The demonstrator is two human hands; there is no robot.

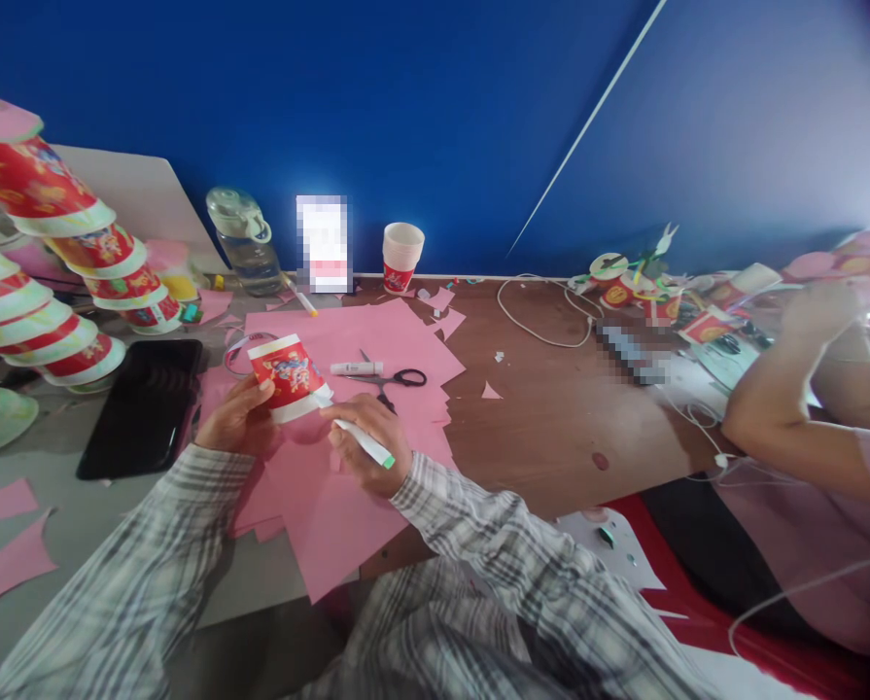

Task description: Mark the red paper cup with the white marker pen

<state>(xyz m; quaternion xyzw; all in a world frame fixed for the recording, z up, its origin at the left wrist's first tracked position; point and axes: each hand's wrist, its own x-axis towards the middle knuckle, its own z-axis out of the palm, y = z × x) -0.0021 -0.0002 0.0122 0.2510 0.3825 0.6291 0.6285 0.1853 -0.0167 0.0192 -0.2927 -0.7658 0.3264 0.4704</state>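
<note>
My left hand (pixel 236 420) is closed around a red paper cup (pixel 287 374) with white rims and a printed picture, tipped on its side above pink paper sheets (pixel 347 530). Between the fingers of my right hand (pixel 372 428) is a white marker (pixel 364 442) with a green end. Its other end points at the cup's right edge, where a small whitish piece shows; whether they touch I cannot tell. Just beyond my right hand, black-handled scissors (pixel 409 377) and a white capped tube (pixel 357 368) lie on the pink paper.
Stacked red cups (pixel 55 331) rise at the left beside a black phone (pixel 143 408). A water bottle (pixel 243 243), a lit screen (pixel 324 243) and nested cups (pixel 403 258) stand along the blue wall. At right are another person's arms (pixel 799 389), a white cable (pixel 543 335) and clutter.
</note>
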